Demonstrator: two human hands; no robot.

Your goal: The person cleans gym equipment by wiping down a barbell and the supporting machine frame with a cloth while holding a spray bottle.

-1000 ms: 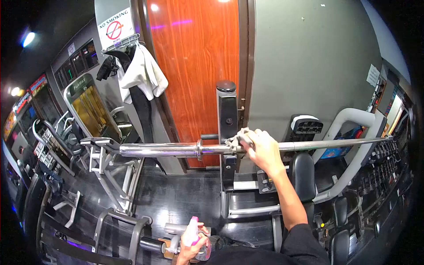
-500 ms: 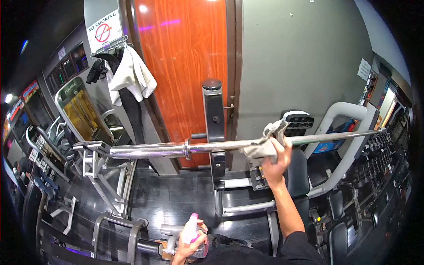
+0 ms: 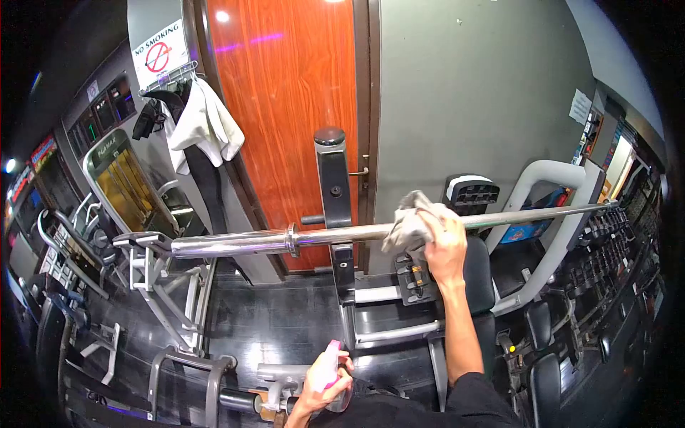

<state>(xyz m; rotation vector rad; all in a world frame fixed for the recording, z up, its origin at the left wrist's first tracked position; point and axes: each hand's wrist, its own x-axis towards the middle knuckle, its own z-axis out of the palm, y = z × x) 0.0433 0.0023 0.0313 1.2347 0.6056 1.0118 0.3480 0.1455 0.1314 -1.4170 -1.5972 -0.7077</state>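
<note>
A long chrome barbell (image 3: 342, 235) stretches across the view, thick sleeve at the left, its far end reaching toward the right. My right hand (image 3: 447, 246) is closed on a grey-white cloth (image 3: 412, 221), which is draped over the bar's shaft and touching it. Low in the middle, my left hand (image 3: 319, 385) grips a spray bottle (image 3: 330, 367) with a pink and white top; its lower part is partly hidden by my fingers. The bar passes in front of a black and grey upright post (image 3: 332, 178).
Behind the post is a reddish wooden door (image 3: 292, 107). White towels (image 3: 205, 125) hang from a rack at the left. A padded bench (image 3: 479, 278) stands below the bar, with a white machine frame (image 3: 549, 178) and a dumbbell rack (image 3: 606, 239) farther right.
My right hand has shifted on the bar, and the cloth now bunches more to the left and around the shaft. My left hand with the bottle has moved slightly right. The view has turned a little.
</note>
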